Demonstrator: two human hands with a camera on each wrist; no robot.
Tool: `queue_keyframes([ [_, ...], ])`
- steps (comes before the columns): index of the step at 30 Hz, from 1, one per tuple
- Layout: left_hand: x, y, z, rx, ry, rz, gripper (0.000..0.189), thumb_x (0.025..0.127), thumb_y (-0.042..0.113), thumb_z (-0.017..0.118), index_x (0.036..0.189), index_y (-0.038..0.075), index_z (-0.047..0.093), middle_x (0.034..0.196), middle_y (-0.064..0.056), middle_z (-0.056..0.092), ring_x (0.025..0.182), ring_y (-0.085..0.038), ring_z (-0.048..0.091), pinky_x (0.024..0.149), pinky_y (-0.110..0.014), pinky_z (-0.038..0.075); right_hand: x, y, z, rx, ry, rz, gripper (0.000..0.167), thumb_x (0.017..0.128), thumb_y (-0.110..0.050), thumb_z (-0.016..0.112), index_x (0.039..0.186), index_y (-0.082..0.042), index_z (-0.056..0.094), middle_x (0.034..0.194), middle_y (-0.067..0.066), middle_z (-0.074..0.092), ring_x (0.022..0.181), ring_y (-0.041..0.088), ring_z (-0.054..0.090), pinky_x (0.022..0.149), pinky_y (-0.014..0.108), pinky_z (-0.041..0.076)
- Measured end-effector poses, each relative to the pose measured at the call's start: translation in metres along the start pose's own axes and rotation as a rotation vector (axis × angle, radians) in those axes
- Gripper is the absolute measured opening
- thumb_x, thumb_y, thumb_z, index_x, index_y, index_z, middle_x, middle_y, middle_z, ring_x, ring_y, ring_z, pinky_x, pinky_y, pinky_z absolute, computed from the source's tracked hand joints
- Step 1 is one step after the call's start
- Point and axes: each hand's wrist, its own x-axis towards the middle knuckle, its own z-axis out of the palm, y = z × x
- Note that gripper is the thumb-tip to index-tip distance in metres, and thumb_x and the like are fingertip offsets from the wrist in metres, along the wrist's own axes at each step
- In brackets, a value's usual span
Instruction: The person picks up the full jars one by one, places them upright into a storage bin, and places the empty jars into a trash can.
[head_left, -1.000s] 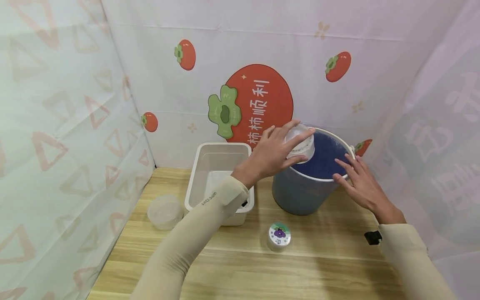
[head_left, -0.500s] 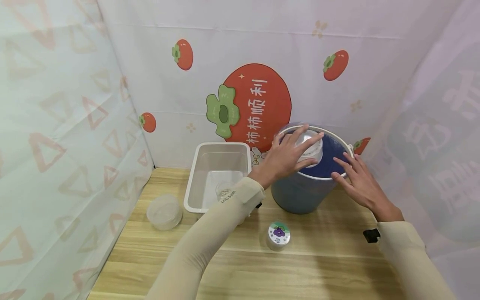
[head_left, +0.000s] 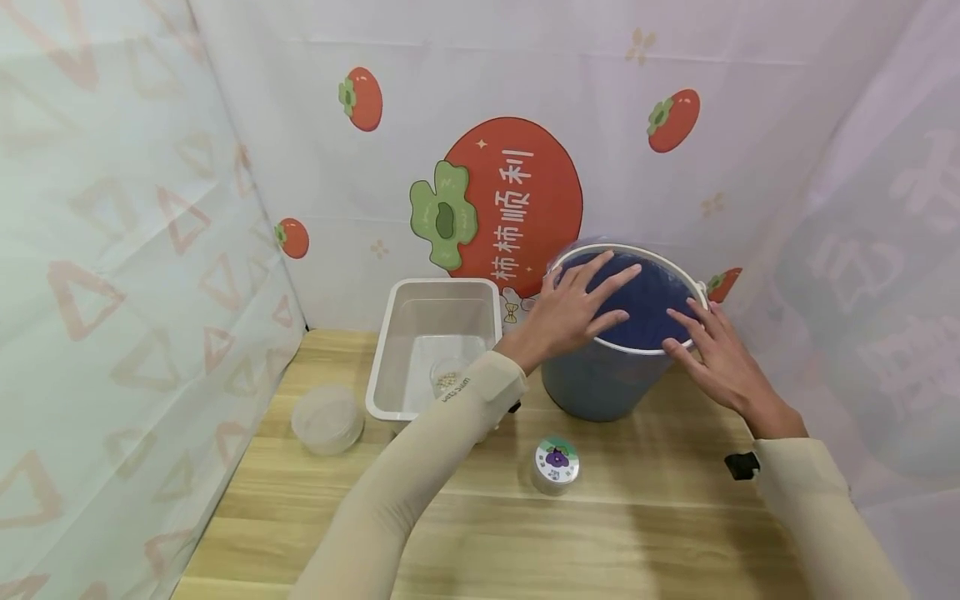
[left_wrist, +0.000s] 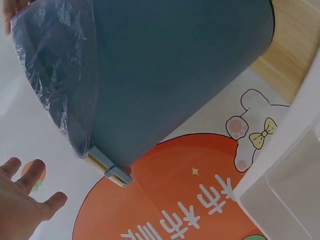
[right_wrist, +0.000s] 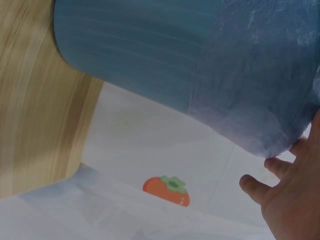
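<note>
Over bkt [head_left: 607, 387]: L hand [head_left: 566, 312], spread.

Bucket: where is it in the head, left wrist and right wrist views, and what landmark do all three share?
Head: bucket right of centre, on the table.
Left wrist: bucket across the upper middle, cut by the top edge.
Right wrist: bucket across the top, cut there too.
Shared landmark: the wooden table, upper right in left wrist, left in right wrist.

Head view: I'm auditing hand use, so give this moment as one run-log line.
left hand: empty, spread, above blue round plastic bucket | right hand: spread, at bucket's white rim
</note>
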Motion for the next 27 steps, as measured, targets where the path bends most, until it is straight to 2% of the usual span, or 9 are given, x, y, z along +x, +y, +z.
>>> queue_keyframes([
  [14,-0.023,-0.007,0.007,0.048,0.049,0.027,0.071,0.112,0.063,0.044,0.175,0.04,0.019,0.183,-0.004,0.02,0.165,-0.027,0.03,0.132,-0.066,0.027,0.002,0.0,0.001,-0.008,0.006,0.003,0.068,0.113,-0.048,0.052,0.168,-0.011,0.041,0.181,0.024,0.019,0.169,0.049,-0.001,0.121,0.088,0.013],
  [21,-0.05,-0.002,0.013,0.045,0.033,0.03,0.07,0.112,0.065,0.042,0.174,0.044,0.018,0.184,-0.002,0.013,0.169,-0.029,0.02,0.133,-0.065,0.024,0.001,0.0,0.002,0.001,0.013,0.001,0.068,0.113,-0.048,0.052,0.168,-0.011,0.04,0.181,0.024,0.018,0.169,0.049,-0.002,0.122,0.087,0.011],
  [27,-0.075,0.002,0.022,0.053,0.036,0.045,0.068,0.112,0.064,0.043,0.174,0.044,0.019,0.184,-0.003,0.014,0.169,-0.029,0.019,0.135,-0.065,0.017,0.001,0.001,0.002,0.002,0.013,0.0,0.067,0.113,-0.048,0.052,0.169,-0.011,0.04,0.181,0.024,0.018,0.169,0.049,-0.002,0.122,0.087,0.012],
])
